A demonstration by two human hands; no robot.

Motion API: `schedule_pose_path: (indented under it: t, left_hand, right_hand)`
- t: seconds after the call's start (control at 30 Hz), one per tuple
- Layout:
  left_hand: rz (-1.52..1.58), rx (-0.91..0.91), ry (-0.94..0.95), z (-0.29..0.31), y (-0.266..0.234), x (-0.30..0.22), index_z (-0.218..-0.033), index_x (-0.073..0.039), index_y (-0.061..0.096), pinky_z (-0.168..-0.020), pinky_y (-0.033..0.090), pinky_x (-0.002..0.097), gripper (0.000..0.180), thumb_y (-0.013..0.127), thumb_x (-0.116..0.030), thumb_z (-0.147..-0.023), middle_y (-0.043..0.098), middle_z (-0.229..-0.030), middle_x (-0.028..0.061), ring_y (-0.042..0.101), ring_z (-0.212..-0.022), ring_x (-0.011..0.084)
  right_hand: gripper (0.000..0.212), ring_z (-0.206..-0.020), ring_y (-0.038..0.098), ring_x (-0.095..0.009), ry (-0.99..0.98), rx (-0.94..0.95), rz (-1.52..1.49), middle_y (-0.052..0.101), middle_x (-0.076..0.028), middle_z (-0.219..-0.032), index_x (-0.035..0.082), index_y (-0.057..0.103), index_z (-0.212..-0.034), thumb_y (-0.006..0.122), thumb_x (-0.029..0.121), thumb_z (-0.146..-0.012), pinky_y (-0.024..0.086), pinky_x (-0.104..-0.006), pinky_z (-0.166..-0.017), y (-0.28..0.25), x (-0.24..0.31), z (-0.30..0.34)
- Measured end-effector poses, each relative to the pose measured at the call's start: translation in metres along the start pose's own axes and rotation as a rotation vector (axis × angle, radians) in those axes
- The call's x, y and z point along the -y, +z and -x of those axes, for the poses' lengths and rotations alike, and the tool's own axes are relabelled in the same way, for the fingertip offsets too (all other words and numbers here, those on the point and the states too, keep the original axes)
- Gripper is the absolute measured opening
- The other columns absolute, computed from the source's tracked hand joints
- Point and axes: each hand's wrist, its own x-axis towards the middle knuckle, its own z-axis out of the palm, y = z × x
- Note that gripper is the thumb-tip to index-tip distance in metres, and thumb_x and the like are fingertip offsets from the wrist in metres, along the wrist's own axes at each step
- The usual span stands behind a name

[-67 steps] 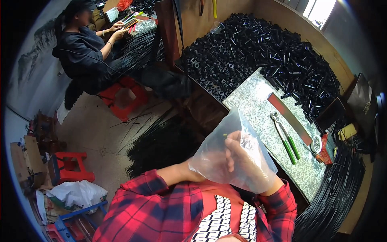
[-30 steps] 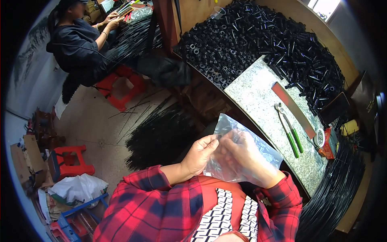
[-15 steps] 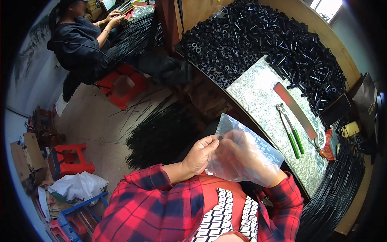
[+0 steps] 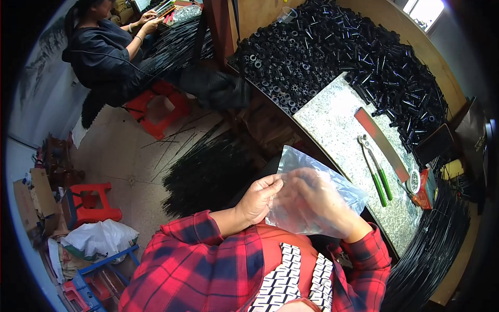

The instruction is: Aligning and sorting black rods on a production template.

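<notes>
Speckled grey tabletop (image 4: 332, 122) fills the right of my view, with green-handled pliers (image 4: 376, 174) on it and a heap of black parts (image 4: 338, 44) behind. Near its edge I see a clear plastic bag (image 4: 296, 216), between both hands. My left hand (image 4: 253, 202) comes up from below, thumb and forefinger pinched on the bag's left side. My right hand (image 4: 323, 195) shows through the film, angled leftward, fingers curled; I cannot tell whether they grip anything.
</notes>
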Motion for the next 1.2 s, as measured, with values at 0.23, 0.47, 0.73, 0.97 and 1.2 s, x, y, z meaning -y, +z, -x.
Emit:
schedule_pose_path:
  t: [0.23,0.47,0.73,0.97,1.2]
  left_hand:
    - [0.082,0.014,-0.033,-0.001,0.011,-0.004,-0.120,0.000,0.053,-0.098,0.045,0.0344,0.033,0.049,0.001,-0.088,0.060,-0.115,0.0100,0.059,-0.107,0.0202]
    - [0.113,0.027,-0.005,-0.006,0.002,0.000,-0.119,-0.002,0.054,-0.096,0.047,0.0378,0.036,0.051,0.006,-0.084,0.060,-0.114,0.0108,0.060,-0.105,0.0217]
    - [0.142,-0.005,0.026,-0.011,-0.002,-0.008,-0.117,-0.003,0.056,-0.095,0.048,0.0373,0.031,0.052,0.005,-0.087,0.063,-0.110,0.0118,0.062,-0.102,0.0231]
    - [0.170,-0.032,0.068,-0.014,-0.002,-0.016,-0.121,-0.002,0.052,-0.099,0.046,0.0371,0.033,0.051,0.005,-0.088,0.061,-0.114,0.0139,0.058,-0.110,0.0244]
    - [0.228,-0.012,0.039,-0.010,0.004,-0.021,-0.124,-0.001,0.047,-0.102,0.043,0.0344,0.036,0.049,0.005,-0.089,0.057,-0.119,0.0149,0.055,-0.115,0.0255]
  right_hand:
    - [0.027,-0.072,0.060,-0.013,-0.003,0.015,0.015,0.063,-0.008,-0.084,0.000,0.058,-0.113,0.051,0.017,-0.094,0.050,-0.0276,-0.062,-0.005,-0.008,-0.001]
    - [0.028,-0.070,0.059,-0.010,-0.071,-0.008,-0.032,0.063,-0.005,-0.084,0.001,0.056,-0.117,0.052,0.017,-0.094,0.049,-0.0252,-0.063,-0.021,-0.010,0.006]
    - [0.025,-0.068,0.059,-0.010,0.040,-0.108,-0.291,0.063,-0.005,-0.080,-0.003,0.058,-0.114,0.051,0.011,-0.094,0.049,-0.0237,-0.064,-0.053,0.017,0.043]
    - [0.034,-0.111,0.050,-0.021,-0.243,-0.514,0.036,0.049,-0.012,-0.124,0.000,0.056,-0.114,0.061,0.022,-0.088,0.042,-0.0333,-0.091,-0.063,0.009,0.055]
    - [0.082,-0.130,0.038,-0.031,-0.107,-0.340,0.041,0.034,-0.016,-0.144,0.007,0.046,-0.134,0.070,0.056,-0.073,0.038,-0.0439,-0.099,-0.055,0.017,0.057]
